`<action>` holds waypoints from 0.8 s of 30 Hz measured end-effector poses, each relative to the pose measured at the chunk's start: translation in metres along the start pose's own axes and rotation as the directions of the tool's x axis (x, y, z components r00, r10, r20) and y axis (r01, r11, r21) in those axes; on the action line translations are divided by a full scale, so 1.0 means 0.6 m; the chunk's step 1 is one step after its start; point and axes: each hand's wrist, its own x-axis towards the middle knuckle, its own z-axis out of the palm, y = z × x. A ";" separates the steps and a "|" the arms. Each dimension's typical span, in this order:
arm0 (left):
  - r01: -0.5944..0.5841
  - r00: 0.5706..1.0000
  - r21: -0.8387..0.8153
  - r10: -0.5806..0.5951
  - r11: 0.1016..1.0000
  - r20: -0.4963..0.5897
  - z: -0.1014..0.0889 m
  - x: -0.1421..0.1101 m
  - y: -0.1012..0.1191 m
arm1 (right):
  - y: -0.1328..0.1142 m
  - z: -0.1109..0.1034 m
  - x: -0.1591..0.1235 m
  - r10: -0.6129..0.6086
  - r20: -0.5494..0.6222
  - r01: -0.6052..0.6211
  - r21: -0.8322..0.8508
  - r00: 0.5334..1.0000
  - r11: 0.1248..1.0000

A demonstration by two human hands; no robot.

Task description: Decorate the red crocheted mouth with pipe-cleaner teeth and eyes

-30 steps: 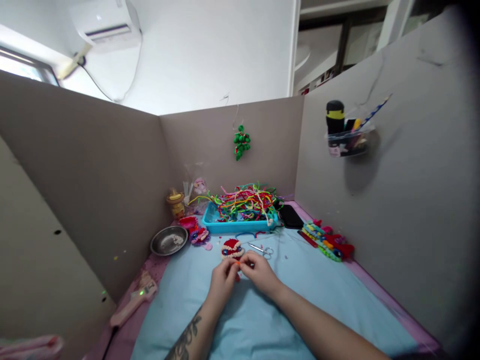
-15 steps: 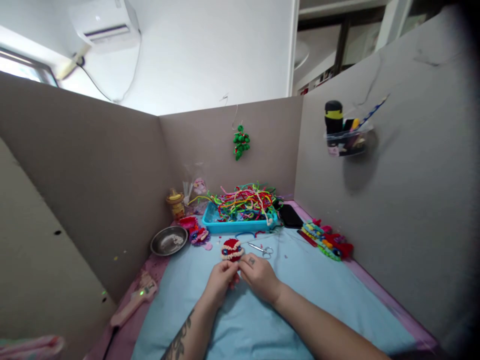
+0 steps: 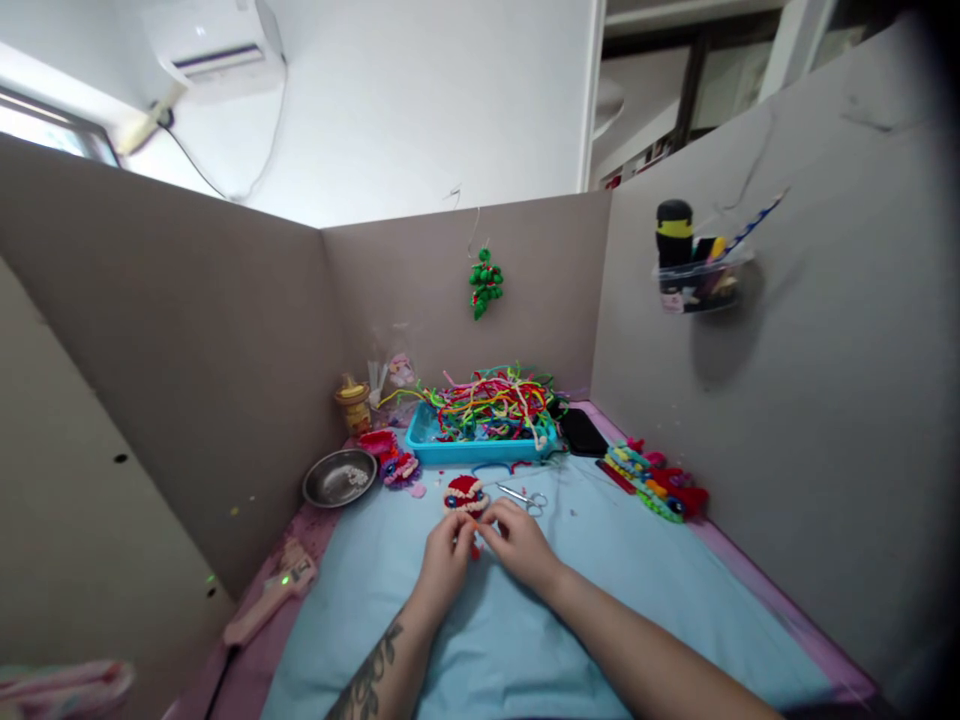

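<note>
My left hand and my right hand meet over the light blue cloth, fingertips pinched together on a small orange and red piece that I cannot make out clearly. Just beyond the fingertips lies a red fuzzy craft with white trim. Small scissors lie to its right. A blue tray heaped with coloured pipe cleaners stands behind them.
A metal bowl sits at the left, a pink glue gun nearer on the pink mat. A multicoloured pipe-cleaner craft and a black phone lie at the right. Cardboard walls enclose three sides; a green ornament hangs on the back wall.
Both hands stay pinched together at the same spot, with only slight shifts of the fingers. The view has shifted a little.
</note>
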 end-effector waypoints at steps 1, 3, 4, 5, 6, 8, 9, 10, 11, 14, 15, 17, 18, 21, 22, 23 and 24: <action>-0.064 0.998 0.068 0.065 0.996 -0.015 -0.001 -0.001 0.000 | 0.000 0.001 0.001 0.035 0.008 -0.036 0.030 0.999 0.999; -0.159 0.985 0.184 0.167 0.970 -0.031 -0.002 -0.003 -0.003 | 0.000 0.003 0.003 0.092 0.023 -0.093 0.084 0.996 0.992; -0.180 0.981 0.211 0.192 0.961 -0.038 -0.003 -0.003 -0.006 | -0.001 0.005 0.003 0.113 0.028 -0.116 0.108 0.993 0.987; -0.191 0.978 0.223 0.206 0.956 -0.045 -0.003 -0.003 -0.009 | 0.000 0.006 0.003 0.132 0.030 -0.134 0.130 0.991 0.982; -0.194 0.976 0.225 0.210 0.955 -0.054 -0.004 -0.004 -0.011 | 0.000 0.007 0.003 0.144 0.030 -0.147 0.149 0.989 0.978; -0.184 0.978 0.203 0.200 0.962 -0.065 -0.005 -0.003 -0.015 | 0.000 0.008 0.003 0.152 0.024 -0.154 0.177 0.988 0.972; -0.174 0.980 0.186 0.189 0.967 -0.064 -0.005 -0.003 -0.016 | 0.000 0.007 0.003 0.151 0.020 -0.152 0.185 0.988 0.971; -0.163 0.983 0.169 0.176 0.972 -0.061 -0.006 -0.003 -0.016 | -0.001 0.007 0.003 0.146 0.016 -0.146 0.188 0.989 0.971; -0.153 0.985 0.154 0.163 0.976 -0.053 -0.005 -0.002 -0.015 | -0.002 0.005 0.003 0.137 0.014 -0.138 0.190 0.990 0.972; -0.123 0.991 0.111 0.129 0.986 -0.043 -0.004 -0.002 -0.007 | -0.009 -0.001 0.005 0.101 0.001 -0.099 0.202 0.995 0.974; -0.109 0.992 0.098 0.114 0.989 -0.051 -0.004 -0.002 -0.004 | -0.011 -0.003 0.005 0.087 -0.007 -0.084 0.202 0.996 0.976; -0.074 0.995 0.069 0.079 0.995 -0.067 -0.002 -0.002 0.000 | -0.012 -0.006 0.005 0.056 -0.023 -0.051 0.179 0.998 0.982; -0.043 0.997 0.039 0.046 0.998 -0.066 -0.002 -0.001 0.001 | -0.011 -0.008 0.004 0.032 -0.029 -0.027 0.151 0.999 0.988; 0.091 0.996 -0.086 -0.091 0.992 0.003 0.000 0.002 -0.002 | -0.002 -0.008 0.000 -0.078 -0.022 0.078 0.005 0.997 0.997; 0.137 0.990 -0.123 -0.134 0.983 0.033 0.000 0.003 -0.005 | 0.001 -0.007 -0.001 -0.127 -0.013 0.125 -0.068 0.992 0.990; 0.176 0.984 -0.150 -0.169 0.973 0.059 0.001 0.004 -0.007 | 0.002 -0.007 -0.003 -0.180 0.002 0.178 -0.151 0.984 0.972; 0.206 0.978 -0.168 -0.195 0.964 0.078 0.002 0.005 -0.009 | 0.002 -0.006 -0.004 -0.234 0.023 0.233 -0.237 0.972 0.943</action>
